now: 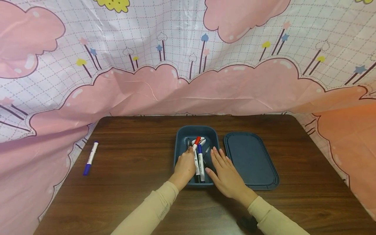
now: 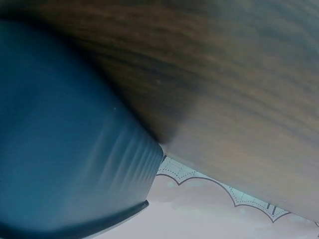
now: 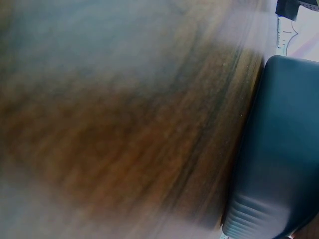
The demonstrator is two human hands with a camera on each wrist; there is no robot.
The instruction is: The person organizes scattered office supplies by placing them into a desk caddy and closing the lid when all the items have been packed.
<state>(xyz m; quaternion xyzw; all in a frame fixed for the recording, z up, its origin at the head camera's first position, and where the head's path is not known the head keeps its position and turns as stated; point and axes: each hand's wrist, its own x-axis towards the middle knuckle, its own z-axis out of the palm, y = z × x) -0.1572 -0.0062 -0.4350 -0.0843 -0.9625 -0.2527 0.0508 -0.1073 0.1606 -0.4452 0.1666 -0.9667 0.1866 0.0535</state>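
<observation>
Right hand (image 1: 227,174) outstretched at the box (image 1: 197,130), hold uncertain in the left hand (image 1: 185,166), you should steer the red-capped marker (image 1: 197,141) gently.

Both sleeves (image 1: 146,210) are cream, the left bearing what seems grey lettering (image 1: 164,211).

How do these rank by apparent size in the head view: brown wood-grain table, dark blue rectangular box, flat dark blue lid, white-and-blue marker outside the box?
1. Table
2. Box and lid: too alike in size to rank
3. Marker
</observation>
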